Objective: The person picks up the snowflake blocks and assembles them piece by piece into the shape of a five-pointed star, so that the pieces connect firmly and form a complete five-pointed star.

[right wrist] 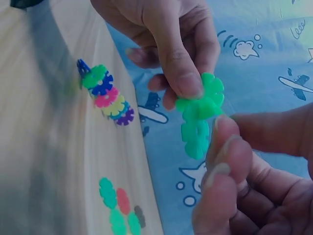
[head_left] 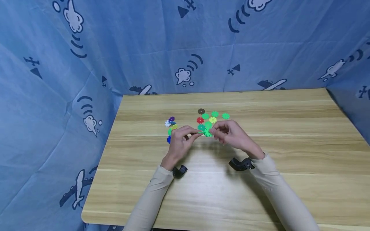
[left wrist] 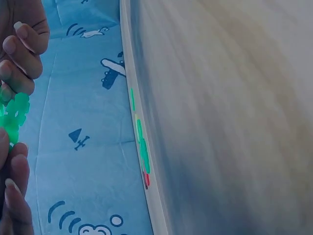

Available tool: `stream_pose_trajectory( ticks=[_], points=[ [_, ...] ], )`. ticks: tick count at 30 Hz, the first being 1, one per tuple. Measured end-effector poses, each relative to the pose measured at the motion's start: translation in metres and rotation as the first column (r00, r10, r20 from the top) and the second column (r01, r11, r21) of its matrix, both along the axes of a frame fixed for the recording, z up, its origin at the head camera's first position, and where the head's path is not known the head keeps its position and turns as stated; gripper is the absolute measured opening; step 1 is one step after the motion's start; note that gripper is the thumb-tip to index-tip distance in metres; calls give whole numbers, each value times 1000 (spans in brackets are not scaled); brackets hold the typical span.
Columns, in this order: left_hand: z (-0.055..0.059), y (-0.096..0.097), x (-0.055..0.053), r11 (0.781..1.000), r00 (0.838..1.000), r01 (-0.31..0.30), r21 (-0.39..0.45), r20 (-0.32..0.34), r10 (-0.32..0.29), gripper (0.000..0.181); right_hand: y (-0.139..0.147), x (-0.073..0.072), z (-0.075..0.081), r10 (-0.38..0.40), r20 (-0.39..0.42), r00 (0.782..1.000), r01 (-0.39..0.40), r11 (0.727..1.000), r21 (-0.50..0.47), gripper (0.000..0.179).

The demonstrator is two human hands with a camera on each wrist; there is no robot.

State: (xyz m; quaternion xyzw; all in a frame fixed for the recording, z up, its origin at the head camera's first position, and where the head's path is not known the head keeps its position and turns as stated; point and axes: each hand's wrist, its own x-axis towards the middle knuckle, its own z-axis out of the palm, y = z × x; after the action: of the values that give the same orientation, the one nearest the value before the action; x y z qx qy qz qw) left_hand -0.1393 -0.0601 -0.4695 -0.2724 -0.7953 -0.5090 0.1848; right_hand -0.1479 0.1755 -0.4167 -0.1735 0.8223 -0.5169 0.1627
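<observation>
- Behind the desk (head_left: 289,138), and down its left side, hangs a blue cloth (head_left: 130,41) printed with planes and clouds; the desk's top is pale wood grain.
- On the left, just beside my left hand, lies an overlapping row of small notched discs: I can make out a purple disc (head_left: 171,118), a white disc (head_left: 167,124), a yellow disc (head_left: 174,127) and a blue disc (head_left: 169,139), and my right wrist view adds a pink disc (right wrist: 106,98).
- My left hand (head_left: 180,141) pinches bright green discs (right wrist: 214,89) between thumb and fingers, nearly closed on them.
- Those green discs are between my hands, in front of me; they overlap, and I cannot tell exactly how they slot together.
- Just beyond them on the desk lies a loose group, left to right: a red disc (head_left: 200,120), a brown disc (head_left: 201,111), then a pale yellow disc (head_left: 213,120).
- My right hand (head_left: 235,136) has thumb and fingertips together at the edge of the same green discs, its other fingers bent.
- Beyond my right hand, a single green disc (head_left: 225,116) lies at the right end of the group.
</observation>
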Motion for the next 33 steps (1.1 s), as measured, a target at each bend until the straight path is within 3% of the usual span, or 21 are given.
stream_pose_trajectory(
  ticks=[4,17,23,29,33],
  points=[
    [-1,0,0,1000,999,15,0,-52,-15,4,-2,2,-2,-1,-8,1000,1,1000,-4,18],
    [1,1,3,998,995,55,-28,-78,-57,3,-2,4,-6,-11,15,1000,12,999,-53,19],
    [1,2,4,996,992,26,-88,-124,-37,3,-6,6,-6,-27,-12,1000,26,1000,-15,20],
    [1,3,6,996,995,12,-85,-102,-21,3,-7,8,-6,-39,12,999,39,999,-12,21],
    [3,4,9,989,998,19,-145,-50,-27,5,-5,8,-9,-33,40,999,34,999,-6,26]
  ],
)
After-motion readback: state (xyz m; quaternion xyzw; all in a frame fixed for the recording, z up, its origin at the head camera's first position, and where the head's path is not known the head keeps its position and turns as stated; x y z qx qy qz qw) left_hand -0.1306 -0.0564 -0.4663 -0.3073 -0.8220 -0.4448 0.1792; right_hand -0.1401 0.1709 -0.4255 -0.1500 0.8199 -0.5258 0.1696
